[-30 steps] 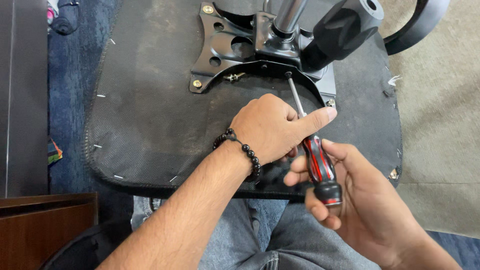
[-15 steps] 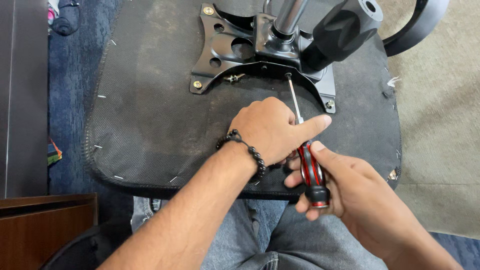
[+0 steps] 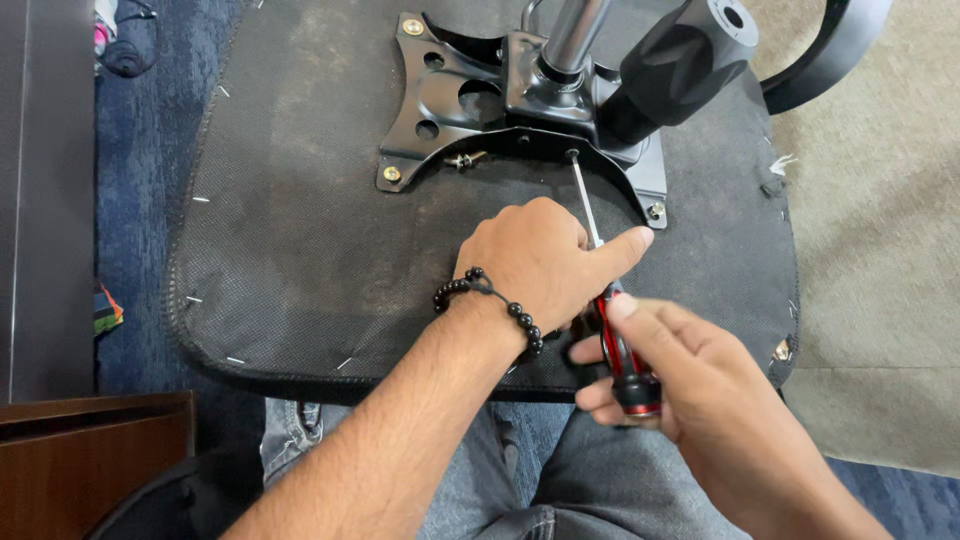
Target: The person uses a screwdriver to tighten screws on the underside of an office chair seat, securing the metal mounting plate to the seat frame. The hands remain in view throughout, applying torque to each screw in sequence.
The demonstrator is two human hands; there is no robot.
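An upturned chair seat [image 3: 300, 230] with black fabric underside lies across my lap. A black metal mounting plate [image 3: 450, 100] with a chrome post [image 3: 572, 35] is bolted to it. A screwdriver [image 3: 622, 345] with a red and black handle points its tip at a screw on the plate's near edge [image 3: 572, 155]. My right hand [image 3: 690, 390] grips the handle. My left hand [image 3: 545, 262], a black bead bracelet at its wrist, steadies the metal shaft with its fingers.
A thick black lever knob [image 3: 680, 65] sticks out beside the post. A loose screw [image 3: 462, 159] lies by the plate's left bracket. A black armrest [image 3: 825, 50] curves at top right. Dark wooden furniture [image 3: 60, 460] stands at the left, on blue carpet [image 3: 130, 200].
My right hand has shifted its grip around the handle and slid up it slightly. The screwdriver tip stays on the same screw, and my left hand holds still.
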